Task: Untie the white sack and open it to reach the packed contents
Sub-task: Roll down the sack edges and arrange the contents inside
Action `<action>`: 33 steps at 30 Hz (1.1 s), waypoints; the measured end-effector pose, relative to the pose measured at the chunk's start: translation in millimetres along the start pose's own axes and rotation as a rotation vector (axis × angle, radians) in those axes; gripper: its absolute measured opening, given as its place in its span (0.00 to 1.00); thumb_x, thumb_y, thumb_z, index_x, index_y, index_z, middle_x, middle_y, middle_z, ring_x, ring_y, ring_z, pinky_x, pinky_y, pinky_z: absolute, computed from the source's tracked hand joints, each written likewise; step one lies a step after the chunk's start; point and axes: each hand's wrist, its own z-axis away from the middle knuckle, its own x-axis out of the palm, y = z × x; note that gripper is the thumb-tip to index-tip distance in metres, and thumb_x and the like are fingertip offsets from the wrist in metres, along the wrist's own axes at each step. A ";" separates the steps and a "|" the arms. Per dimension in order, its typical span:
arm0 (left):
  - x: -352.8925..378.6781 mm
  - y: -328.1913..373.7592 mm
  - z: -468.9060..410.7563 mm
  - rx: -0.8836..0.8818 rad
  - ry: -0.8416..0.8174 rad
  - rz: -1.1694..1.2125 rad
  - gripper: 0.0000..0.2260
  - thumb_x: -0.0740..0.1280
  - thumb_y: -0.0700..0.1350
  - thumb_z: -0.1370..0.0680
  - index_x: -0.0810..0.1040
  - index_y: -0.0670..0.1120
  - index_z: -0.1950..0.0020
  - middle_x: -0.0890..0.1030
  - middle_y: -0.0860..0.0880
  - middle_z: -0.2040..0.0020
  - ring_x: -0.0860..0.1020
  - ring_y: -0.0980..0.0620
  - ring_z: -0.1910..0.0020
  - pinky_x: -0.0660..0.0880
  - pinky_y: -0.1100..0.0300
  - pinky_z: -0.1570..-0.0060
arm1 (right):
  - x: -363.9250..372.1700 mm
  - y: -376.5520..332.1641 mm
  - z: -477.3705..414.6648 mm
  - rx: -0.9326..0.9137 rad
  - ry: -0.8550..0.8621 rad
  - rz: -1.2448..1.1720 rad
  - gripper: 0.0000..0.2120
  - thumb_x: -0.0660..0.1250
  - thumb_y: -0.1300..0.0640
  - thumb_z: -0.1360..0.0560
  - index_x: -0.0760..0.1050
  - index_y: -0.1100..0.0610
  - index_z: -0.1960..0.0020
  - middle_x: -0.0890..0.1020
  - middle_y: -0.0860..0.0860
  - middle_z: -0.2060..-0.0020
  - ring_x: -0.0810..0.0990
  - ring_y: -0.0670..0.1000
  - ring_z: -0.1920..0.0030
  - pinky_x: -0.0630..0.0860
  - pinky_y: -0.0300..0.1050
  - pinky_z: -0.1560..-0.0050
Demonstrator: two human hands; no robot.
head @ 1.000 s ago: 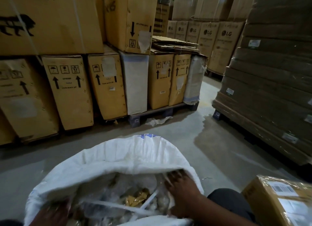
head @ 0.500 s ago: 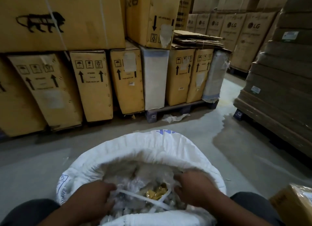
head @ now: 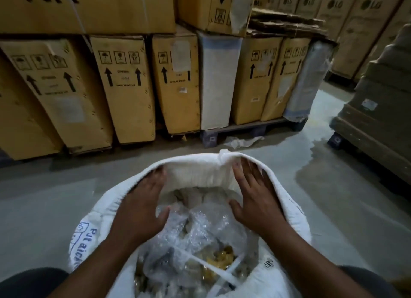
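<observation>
1. Head view: the white sack stood open on the grey floor, directly below the camera, its mouth rolled back into a thick rim.
2. The left hand lay flat against the inner left wall of the sack, fingers stretched toward the far rim and spread, gripping nothing that could be seen; its thumb pointed inward over the contents.
3. The right hand mirrored it on the inner right wall, fingers extended up to the far rim and apart, palm pressed on the cloth, with nothing clasped.
4. Between the two hands and nearer than them lay the packed contents: crumpled clear plastic wrap over yellowish pieces.
5. A white strap crossed those contents just behind the wrists.
6. Blue lettering ran down the sack's outer side, left of the left forearm.
7. Beyond the fingertips, well apart, cardboard boxes stood in a row, some on a pallet.
</observation>
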 end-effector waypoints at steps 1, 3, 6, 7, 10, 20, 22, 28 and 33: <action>3.8 -3.1 -4.7 -0.028 0.011 -0.036 0.43 0.68 0.59 0.27 0.59 0.48 0.15 0.67 0.46 0.19 0.67 0.47 0.21 0.66 0.49 0.23 | 4.6 -2.6 -3.3 0.018 0.024 -0.012 0.48 0.67 0.43 0.25 0.42 0.49 0.15 0.51 0.53 0.16 0.48 0.55 0.16 0.43 0.52 0.17; 2.1 -5.6 -14.8 -0.084 0.044 -0.119 0.44 0.68 0.58 0.29 0.59 0.46 0.15 0.67 0.43 0.19 0.67 0.43 0.21 0.67 0.44 0.23 | 9.3 -3.2 -7.9 0.035 0.063 -0.014 0.47 0.68 0.44 0.24 0.45 0.51 0.15 0.54 0.54 0.16 0.50 0.56 0.16 0.43 0.50 0.18; -9.3 -7.5 -30.2 -0.138 0.152 -0.230 0.41 0.68 0.53 0.28 0.61 0.44 0.17 0.69 0.40 0.21 0.68 0.39 0.23 0.65 0.43 0.23 | 9.8 5.4 -15.0 0.019 0.116 -0.006 0.45 0.69 0.46 0.23 0.46 0.53 0.15 0.55 0.55 0.17 0.52 0.56 0.17 0.44 0.50 0.18; -11.9 -9.0 -33.7 -0.152 0.186 -0.245 0.40 0.68 0.53 0.28 0.62 0.44 0.17 0.69 0.40 0.21 0.68 0.39 0.23 0.64 0.43 0.23 | 10.8 8.5 -17.3 0.005 0.129 -0.006 0.45 0.68 0.47 0.23 0.47 0.54 0.15 0.55 0.55 0.17 0.52 0.56 0.17 0.46 0.51 0.17; -9.5 -14.0 -34.7 -0.204 0.143 -0.288 0.39 0.66 0.53 0.28 0.63 0.43 0.17 0.70 0.39 0.22 0.68 0.38 0.24 0.62 0.43 0.22 | 21.2 14.9 -23.2 0.021 0.115 -0.037 0.44 0.68 0.47 0.23 0.49 0.55 0.15 0.56 0.56 0.17 0.52 0.56 0.17 0.49 0.53 0.17; 4.6 16.3 -14.6 -0.061 -0.237 -0.144 0.27 0.68 0.42 0.28 0.79 0.48 0.27 0.79 0.48 0.28 0.75 0.47 0.28 0.68 0.51 0.24 | 22.5 9.3 -12.8 0.203 -0.283 -0.070 0.32 0.66 0.41 0.20 0.65 0.53 0.21 0.68 0.51 0.21 0.66 0.53 0.22 0.62 0.48 0.23; -5.8 23.9 -14.6 -0.109 -0.182 -0.085 0.20 0.67 0.46 0.24 0.83 0.52 0.33 0.85 0.52 0.38 0.81 0.50 0.38 0.77 0.53 0.37 | 12.8 1.7 -13.1 0.179 -0.184 -0.056 0.20 0.66 0.44 0.21 0.78 0.50 0.32 0.83 0.48 0.38 0.80 0.52 0.37 0.75 0.48 0.39; -13.8 17.1 -17.2 -0.315 -0.179 -0.138 0.17 0.62 0.54 0.27 0.84 0.52 0.45 0.86 0.52 0.56 0.84 0.47 0.56 0.78 0.56 0.59 | 14.0 12.1 -12.1 0.237 -0.286 0.074 0.17 0.62 0.39 0.23 0.80 0.51 0.51 0.85 0.49 0.59 0.83 0.52 0.57 0.74 0.45 0.61; -6.6 -4.4 -17.4 -0.382 -0.200 -0.200 0.23 0.64 0.52 0.33 0.82 0.43 0.43 0.85 0.42 0.52 0.84 0.39 0.52 0.81 0.50 0.52 | 24.5 28.6 -11.0 0.329 -0.351 0.061 0.47 0.65 0.39 0.25 0.45 0.52 0.15 0.54 0.56 0.17 0.52 0.57 0.17 0.53 0.53 0.19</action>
